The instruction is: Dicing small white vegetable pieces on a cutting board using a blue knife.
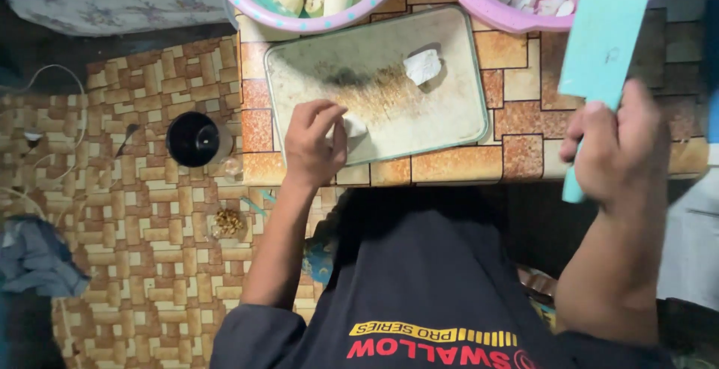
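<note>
The left hand (314, 144) rests on the near left part of a worn, pale rectangular cutting board with rounded corners (457, 114), its fingers curled down and pinching a small white chunk of food (355, 126) against the board surface, just inside the board's near edge. The right hand (618, 148) is closed in a fist around the handle of a broad turquoise flat-bladed knife (603, 32), held off the board to the right, with the blade slanting up and away until it crosses in front of the rim of a pink plastic basin of white cut pieces (509, 19). A second white chunk (423, 66) lies alone on the far right part of the board, well apart from the pinched piece; the stained middle of the board between them is open. The board sits on a low surface patterned in orange and brown tiles (524, 84), with its near edge close to the surface's front edge, just above the person's dark shirt. Beyond the board's far edge, nearly touching it, stands a pink-rimmed green bowl holding pale yellowish peeled pieces (258, 4). To the left, the surface ends and a woven-pattern floor mat (135, 227) begins; on it stand a dark round cup (196, 138) near the board's left edge and a small clear container of brownish bits (227, 223) nearer the person, while a crumpled grey cloth (37, 260) lies at the far left.
</note>
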